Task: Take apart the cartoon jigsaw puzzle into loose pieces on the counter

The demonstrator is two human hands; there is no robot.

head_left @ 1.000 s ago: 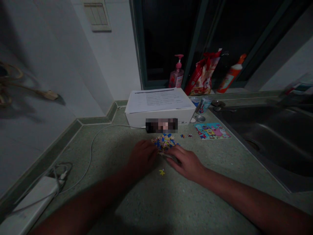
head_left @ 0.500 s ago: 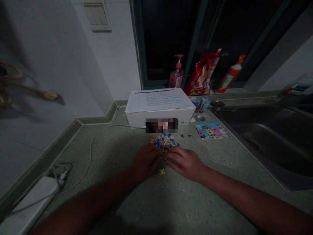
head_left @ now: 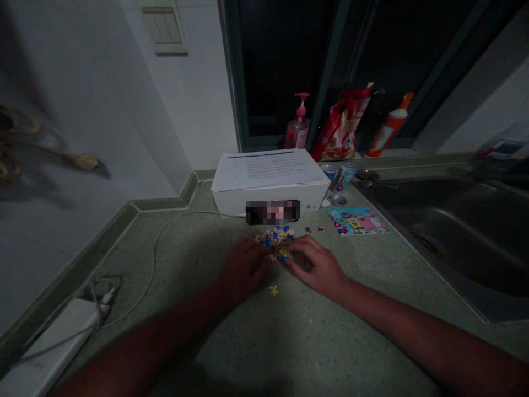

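A small heap of jigsaw puzzle pieces (head_left: 276, 237), mostly blue, yellow and tan, lies on the counter between my hands. My left hand (head_left: 244, 271) curves against the heap's left edge, thumb and fingers apart. On the other side, my right hand (head_left: 319, 266) is open, its thumb and index finger separated at the heap's right edge. Closer to me lies a single yellow puzzle piece (head_left: 274, 290). Beyond my right hand are a blue-and-orange puzzle piece (head_left: 308, 229) and a small dark one (head_left: 320, 227). Some of the fingertips are hard to make out in the dim light.
Behind the heap stands a white box (head_left: 270, 190) with a pixelated dark object before it. A colourful cartoon picture sheet (head_left: 359, 221) and a can (head_left: 344, 176) are near the sink (head_left: 454, 231). A white cable (head_left: 154, 253) curves along the left to a power strip (head_left: 61, 333).
My right hand has shifted slightly right, and its thumb and fingers have parted, showing more of the heap's near edge. My left hand has moved slightly left.
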